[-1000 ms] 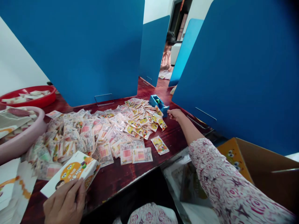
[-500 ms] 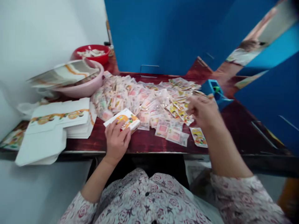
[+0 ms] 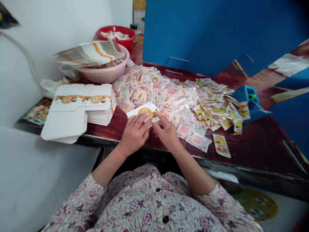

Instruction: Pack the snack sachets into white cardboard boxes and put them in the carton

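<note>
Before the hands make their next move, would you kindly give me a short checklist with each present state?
1. Left hand on the printed box: ok.
2. Right hand at the same box: ok.
3. Tape strip between the right fingertips: cannot tell, too small to make out.
4. Tape dispenser standing upright, right of the sachets: ok.
5. Flat cartons stacked at the left: ok.
6. Sachets in tidy order: not ok, mostly a loose heap.

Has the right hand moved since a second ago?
Yes. Judged against the blue tape dispenser, the right hand went left, from beside it to the printed carton.
</note>
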`<control>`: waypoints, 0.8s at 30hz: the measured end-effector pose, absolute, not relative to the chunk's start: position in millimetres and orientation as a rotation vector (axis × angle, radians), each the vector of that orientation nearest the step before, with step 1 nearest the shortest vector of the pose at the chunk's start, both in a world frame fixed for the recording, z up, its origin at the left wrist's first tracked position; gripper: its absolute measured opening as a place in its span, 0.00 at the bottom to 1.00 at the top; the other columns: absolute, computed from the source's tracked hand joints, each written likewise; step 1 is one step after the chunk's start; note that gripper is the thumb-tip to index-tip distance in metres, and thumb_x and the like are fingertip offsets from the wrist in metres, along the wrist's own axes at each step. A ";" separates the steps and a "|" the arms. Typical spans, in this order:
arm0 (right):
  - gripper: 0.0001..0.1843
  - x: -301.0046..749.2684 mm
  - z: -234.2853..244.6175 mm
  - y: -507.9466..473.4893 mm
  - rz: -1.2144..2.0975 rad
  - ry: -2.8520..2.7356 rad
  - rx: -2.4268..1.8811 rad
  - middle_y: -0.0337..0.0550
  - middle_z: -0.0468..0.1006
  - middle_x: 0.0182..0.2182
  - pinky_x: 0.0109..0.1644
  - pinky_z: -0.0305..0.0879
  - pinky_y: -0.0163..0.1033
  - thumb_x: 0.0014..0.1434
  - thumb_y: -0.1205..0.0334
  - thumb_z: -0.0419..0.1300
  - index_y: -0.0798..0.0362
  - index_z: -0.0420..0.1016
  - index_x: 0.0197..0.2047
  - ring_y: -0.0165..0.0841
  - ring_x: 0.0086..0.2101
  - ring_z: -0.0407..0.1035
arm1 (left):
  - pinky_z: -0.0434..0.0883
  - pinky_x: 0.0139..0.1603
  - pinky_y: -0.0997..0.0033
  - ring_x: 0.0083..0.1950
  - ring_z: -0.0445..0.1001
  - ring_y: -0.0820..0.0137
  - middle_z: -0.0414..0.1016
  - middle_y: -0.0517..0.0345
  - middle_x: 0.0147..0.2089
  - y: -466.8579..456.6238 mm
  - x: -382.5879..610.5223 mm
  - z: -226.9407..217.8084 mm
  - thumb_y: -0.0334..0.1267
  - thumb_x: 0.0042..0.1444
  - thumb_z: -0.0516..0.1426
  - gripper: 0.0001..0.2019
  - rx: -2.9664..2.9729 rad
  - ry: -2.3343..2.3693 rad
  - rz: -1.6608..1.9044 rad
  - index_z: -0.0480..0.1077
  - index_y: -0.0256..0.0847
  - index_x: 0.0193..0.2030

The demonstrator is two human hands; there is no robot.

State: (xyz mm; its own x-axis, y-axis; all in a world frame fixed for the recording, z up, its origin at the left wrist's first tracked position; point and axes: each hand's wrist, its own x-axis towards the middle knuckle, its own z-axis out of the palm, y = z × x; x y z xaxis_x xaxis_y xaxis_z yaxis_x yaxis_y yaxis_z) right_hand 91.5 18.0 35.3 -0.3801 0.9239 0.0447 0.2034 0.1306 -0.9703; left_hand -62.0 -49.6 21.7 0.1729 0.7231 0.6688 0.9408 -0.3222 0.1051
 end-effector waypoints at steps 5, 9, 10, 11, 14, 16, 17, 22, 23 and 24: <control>0.36 99.2 28.6 8.6 1.449 -1.712 -1.003 0.34 0.71 0.26 0.34 0.70 0.41 0.62 0.53 0.60 0.40 0.59 0.72 0.31 0.26 0.64 | 0.64 0.67 0.49 0.67 0.70 0.55 0.74 0.43 0.64 -48.6 -61.1 17.5 0.34 0.66 0.54 0.16 -2.130 -1.645 -0.955 0.71 0.38 0.59; 0.34 102.1 19.3 12.9 1.321 -1.816 -1.048 0.36 0.75 0.29 0.39 0.72 0.43 0.65 0.52 0.58 0.39 0.57 0.72 0.33 0.28 0.66 | 0.65 0.67 0.49 0.65 0.71 0.55 0.75 0.45 0.62 -49.1 -58.9 17.9 0.34 0.65 0.54 0.15 -2.113 -1.651 -0.985 0.73 0.38 0.56; 0.34 103.2 18.2 16.3 1.242 -1.874 -1.101 0.36 0.75 0.28 0.41 0.72 0.43 0.64 0.52 0.58 0.39 0.58 0.72 0.33 0.27 0.66 | 0.65 0.66 0.50 0.65 0.72 0.55 0.76 0.45 0.62 -49.4 -58.7 19.9 0.34 0.64 0.55 0.14 -2.110 -1.654 -0.993 0.74 0.38 0.55; 0.34 104.8 17.8 20.1 1.151 -1.935 -1.179 0.36 0.76 0.27 0.41 0.72 0.43 0.64 0.52 0.60 0.40 0.60 0.71 0.34 0.27 0.67 | 0.66 0.65 0.50 0.64 0.73 0.55 0.77 0.46 0.61 -49.4 -59.1 22.8 0.34 0.64 0.55 0.14 -2.114 -1.662 -1.005 0.74 0.38 0.54; 0.42 111.4 19.7 30.4 0.927 -2.003 -1.453 0.37 0.76 0.25 0.41 0.71 0.42 0.56 0.52 0.67 0.45 0.60 0.72 0.35 0.27 0.69 | 0.70 0.62 0.56 0.59 0.76 0.60 0.80 0.49 0.56 -45.3 -67.0 34.6 0.35 0.66 0.53 0.13 -2.169 -1.688 -1.120 0.76 0.39 0.51; 0.49 115.1 21.8 31.9 1.001 -1.872 -1.537 0.38 0.77 0.27 0.37 0.71 0.41 0.55 0.51 0.68 0.49 0.53 0.74 0.36 0.27 0.71 | 0.69 0.63 0.58 0.59 0.76 0.63 0.80 0.49 0.55 -37.5 -79.3 42.4 0.36 0.67 0.51 0.14 -2.128 -1.780 -1.260 0.75 0.38 0.52; 0.48 116.1 22.7 30.2 1.125 -1.757 -1.532 0.40 0.79 0.29 0.34 0.72 0.40 0.57 0.50 0.66 0.50 0.50 0.75 0.35 0.27 0.72 | 0.68 0.64 0.58 0.59 0.76 0.63 0.80 0.49 0.55 -32.5 -87.0 45.6 0.37 0.68 0.50 0.16 -2.072 -1.871 -1.330 0.75 0.37 0.53; 0.29 113.2 26.8 3.6 1.764 -1.211 -1.262 0.46 0.82 0.44 0.35 0.78 0.42 0.61 0.42 0.61 0.44 0.70 0.62 0.36 0.34 0.79 | 0.75 0.54 0.61 0.51 0.78 0.60 0.81 0.52 0.51 -17.3 -115.9 56.0 0.49 0.62 0.55 0.19 -2.115 -2.613 -1.549 0.76 0.38 0.51; 0.26 111.9 27.4 -2.1 1.803 -1.168 -1.195 0.43 0.82 0.44 0.38 0.79 0.44 0.59 0.41 0.63 0.42 0.73 0.58 0.37 0.37 0.79 | 0.75 0.53 0.62 0.51 0.78 0.60 0.80 0.51 0.52 -19.2 -116.5 57.8 0.50 0.61 0.56 0.21 -2.215 -2.616 -1.622 0.74 0.38 0.53; 0.24 110.8 28.0 -6.8 1.821 -1.146 -1.128 0.40 0.83 0.44 0.41 0.80 0.46 0.58 0.41 0.65 0.40 0.75 0.54 0.39 0.40 0.79 | 0.76 0.52 0.62 0.52 0.78 0.59 0.79 0.51 0.55 -22.8 -115.7 59.6 0.51 0.61 0.57 0.22 -2.334 -2.593 -1.657 0.73 0.39 0.55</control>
